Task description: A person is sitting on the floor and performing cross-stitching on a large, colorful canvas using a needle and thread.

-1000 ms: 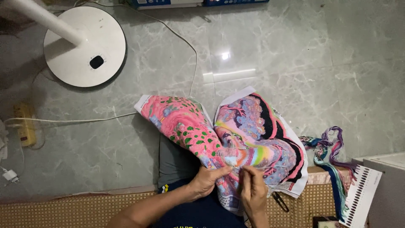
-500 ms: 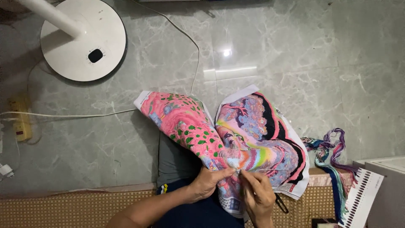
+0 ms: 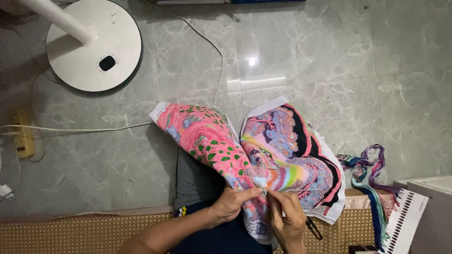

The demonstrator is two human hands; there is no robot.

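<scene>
**Stitching on the bright cloth, hands close together**

From the head camera, the one view there is: the colourful embroidered cloth [image 3: 263, 160] lies draped over the person's lap, folded into two lobes — pink with green leaves on one side, purple, black and rainbow bands on the other. The left hand [image 3: 235, 202] grips the cloth's lower fold, fingers curled round it. The right hand [image 3: 287, 216] sits just beside it, fingertips pinched narrow on something too fine to make out, likely a needle or thread.

A second ago the right hand was more upright and a little apart from the left; it has since come in to the same spot on the cloth, so the stitching carries on at one point.

A pair of scissors [image 3: 313, 228] lies by the right hand on the woven mat [image 3: 70, 233]. To the right hangs a bundle of coloured threads [image 3: 369, 171], and beyond it a long white card with rows of dark marks [image 3: 405, 221] leans beside a white box [image 3: 435, 211]. On the marble floor [image 3: 329, 61] stand a round white fan base [image 3: 94, 47] and a yellow power strip [image 3: 23, 136] at the left edge — its cable trailing across.
</scene>
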